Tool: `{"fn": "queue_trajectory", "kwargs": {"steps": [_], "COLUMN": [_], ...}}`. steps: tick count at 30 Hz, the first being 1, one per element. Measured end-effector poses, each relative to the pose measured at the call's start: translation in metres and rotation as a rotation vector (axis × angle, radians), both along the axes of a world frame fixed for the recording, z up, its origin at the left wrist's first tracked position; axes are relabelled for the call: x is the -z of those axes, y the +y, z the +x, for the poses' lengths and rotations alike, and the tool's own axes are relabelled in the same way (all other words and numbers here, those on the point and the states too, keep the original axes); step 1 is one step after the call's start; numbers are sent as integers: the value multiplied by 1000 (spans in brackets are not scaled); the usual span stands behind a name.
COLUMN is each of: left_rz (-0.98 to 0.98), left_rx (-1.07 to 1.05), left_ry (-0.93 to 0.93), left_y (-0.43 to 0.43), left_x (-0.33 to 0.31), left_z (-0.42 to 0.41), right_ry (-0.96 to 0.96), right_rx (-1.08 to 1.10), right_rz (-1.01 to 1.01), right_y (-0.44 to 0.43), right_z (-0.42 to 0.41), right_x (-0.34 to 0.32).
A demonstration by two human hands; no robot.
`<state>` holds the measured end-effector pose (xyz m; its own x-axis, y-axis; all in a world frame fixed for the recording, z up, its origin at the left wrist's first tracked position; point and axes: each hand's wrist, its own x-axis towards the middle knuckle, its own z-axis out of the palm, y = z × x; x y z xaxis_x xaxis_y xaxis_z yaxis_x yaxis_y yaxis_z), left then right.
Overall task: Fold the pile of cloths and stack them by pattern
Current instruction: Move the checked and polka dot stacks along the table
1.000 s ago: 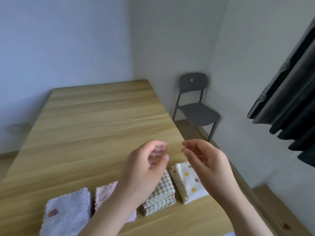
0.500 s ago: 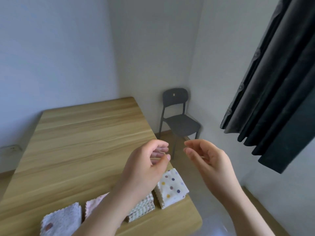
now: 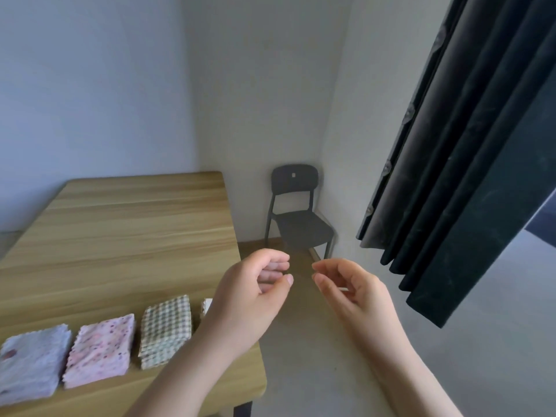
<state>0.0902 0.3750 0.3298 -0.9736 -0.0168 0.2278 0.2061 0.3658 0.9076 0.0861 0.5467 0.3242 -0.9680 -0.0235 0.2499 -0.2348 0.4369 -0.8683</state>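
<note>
Both bare forearms rise from the bottom edge. The left hand (image 3: 252,299) is held up in the air over the table's near right corner. Its fingers are curled in toward the palm, the thumb tip lies close against them, and it holds nothing. The right hand (image 3: 355,293) is level with it, just to its right and out over the floor (image 3: 301,350). Its fingers are loosely bent, with the thumb and forefinger tips a little apart, and it too holds nothing. The two hands face each other with a narrow gap between their fingertips, not touching.

Below and to the left of the left hand, folded cloths lie in a row along the near edge of the table (image 3: 135,236). Farthest from the hand is the lilac stack (image 3: 30,365), then the pink stack (image 3: 100,347), then the check stack (image 3: 167,329). They lie just beside one another, each flat and squared. Between the check stack and the left wrist shows a sliver of white cloth (image 3: 207,307). The wrist hides the rest of it, so its pattern cannot be told.

Beyond the fingertips a dark chair (image 3: 296,218) stands in the corner of the room. Up and to the right of the right hand hangs a dark curtain (image 3: 466,176).
</note>
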Motion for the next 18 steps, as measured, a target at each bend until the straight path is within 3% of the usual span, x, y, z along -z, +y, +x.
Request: {"fn": "queue_trajectory", "kwargs": {"steps": [8, 18], "left_rz": [-24, -6], "left_rx": [-55, -169], "left_ry": [-11, -49], "left_y": [26, -4], "left_x": [0, 18], "left_z": [-25, -73], "right_ry": [-7, -57], "right_rx": [-30, -117], "right_rz": [42, 107], "right_y": [30, 9], "right_z": [-36, -101], "right_x": [0, 17]}}
